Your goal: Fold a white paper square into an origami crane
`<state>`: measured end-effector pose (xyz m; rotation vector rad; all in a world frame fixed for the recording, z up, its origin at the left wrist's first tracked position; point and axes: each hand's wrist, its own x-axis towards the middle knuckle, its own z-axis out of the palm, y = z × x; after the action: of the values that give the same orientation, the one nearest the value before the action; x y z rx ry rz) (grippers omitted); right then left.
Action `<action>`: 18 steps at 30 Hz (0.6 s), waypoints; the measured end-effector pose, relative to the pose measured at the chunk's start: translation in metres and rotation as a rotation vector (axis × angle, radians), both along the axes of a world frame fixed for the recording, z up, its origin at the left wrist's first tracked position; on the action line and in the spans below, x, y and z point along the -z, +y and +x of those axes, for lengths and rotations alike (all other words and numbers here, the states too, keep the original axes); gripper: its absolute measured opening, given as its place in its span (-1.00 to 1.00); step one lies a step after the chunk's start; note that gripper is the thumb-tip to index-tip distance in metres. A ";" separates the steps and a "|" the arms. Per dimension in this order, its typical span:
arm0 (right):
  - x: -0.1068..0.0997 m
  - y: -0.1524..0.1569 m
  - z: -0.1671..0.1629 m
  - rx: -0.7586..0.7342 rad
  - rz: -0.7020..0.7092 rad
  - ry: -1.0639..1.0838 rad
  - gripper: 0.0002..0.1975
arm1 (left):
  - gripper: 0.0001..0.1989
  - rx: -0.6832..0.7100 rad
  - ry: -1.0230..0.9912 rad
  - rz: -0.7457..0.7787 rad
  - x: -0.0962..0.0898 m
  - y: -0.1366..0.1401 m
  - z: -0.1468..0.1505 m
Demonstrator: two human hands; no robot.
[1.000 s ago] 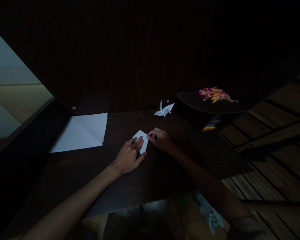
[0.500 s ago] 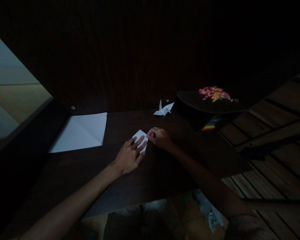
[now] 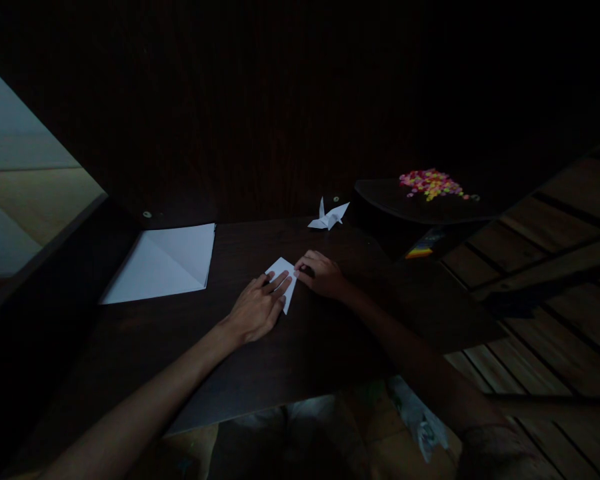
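A small piece of folded white paper (image 3: 289, 299) lies on the dark desk, partly covered by fingers. Across it rests my left hand (image 3: 257, 310), open, its fingers stretched out and pressing the paper flat. My right hand (image 3: 323, 275) is closed in a pinch at the paper's right corner, thumb and forefinger together on the edge. Behind the hands stands a folded white paper crane (image 3: 329, 217), touched by neither hand.
White paper sheets (image 3: 163, 263) with diagonal creases lie at the left of the desk (image 3: 220, 387). On a raised corner shelf (image 3: 380, 200) at the right sits a heap of small colourful pieces (image 3: 433, 183). A dark panel (image 3: 230, 120) rises behind; wooden slats (image 3: 545, 360) are at the right.
My left thumb has drawn in toward the fingers, uncovering the paper's lower tip. My right hand stays pinched at the right corner.
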<state>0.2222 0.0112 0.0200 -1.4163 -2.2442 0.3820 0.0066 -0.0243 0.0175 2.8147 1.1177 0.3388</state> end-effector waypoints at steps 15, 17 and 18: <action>0.007 -0.012 0.001 -0.315 0.056 0.139 -0.72 | -0.40 0.094 0.045 -0.057 0.000 0.007 -0.010; 0.006 -0.013 0.000 -0.304 0.052 0.120 -0.69 | -0.40 0.102 0.047 -0.055 0.000 0.007 -0.011; 0.005 -0.013 0.000 -0.299 0.047 0.114 -0.69 | -0.40 0.106 0.049 -0.054 0.001 0.007 -0.011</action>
<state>0.2218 -0.0021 0.0148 -1.0090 -2.3563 0.4890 -0.0041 -0.0169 0.0169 2.8352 0.9668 0.2292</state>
